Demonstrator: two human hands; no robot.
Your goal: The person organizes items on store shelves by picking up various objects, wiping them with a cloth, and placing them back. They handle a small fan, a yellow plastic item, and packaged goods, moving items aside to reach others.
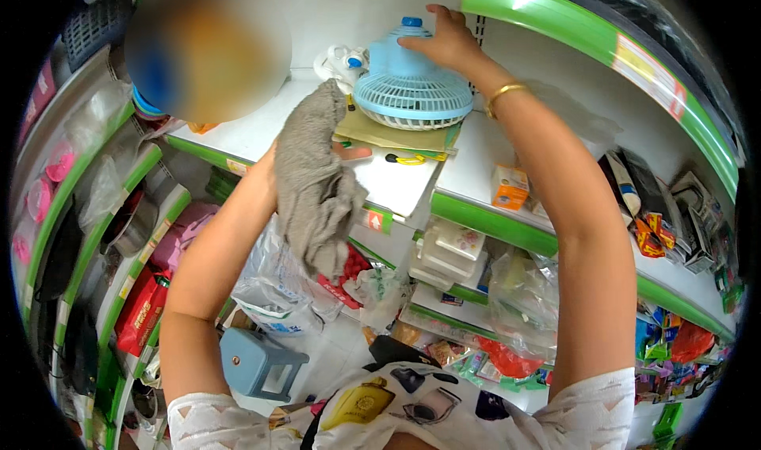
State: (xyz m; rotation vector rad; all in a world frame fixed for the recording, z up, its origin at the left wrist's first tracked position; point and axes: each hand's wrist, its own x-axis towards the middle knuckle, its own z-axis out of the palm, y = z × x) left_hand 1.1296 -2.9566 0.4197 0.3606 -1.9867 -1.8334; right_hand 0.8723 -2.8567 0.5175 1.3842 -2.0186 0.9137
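Sitting between the hands [453,44] is a blue fan [412,91] beside grey cloth [311,172].

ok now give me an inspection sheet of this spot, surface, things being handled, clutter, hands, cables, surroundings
Surface: white shelf, green front edge
Job's things: blue item, probably a fan, grille side down on a tan sheet; grey cloth draped over the left hand
Clutter: white item behind the cloth, yellow-black item near the sheet's front edge, orange box to the right
Hands: left mostly covered, grip hidden; right hand spread at the blue item's top, contact unclear
Cables: nothing seen
Surroundings: stocked left shelves, plastic bag and blue stool below
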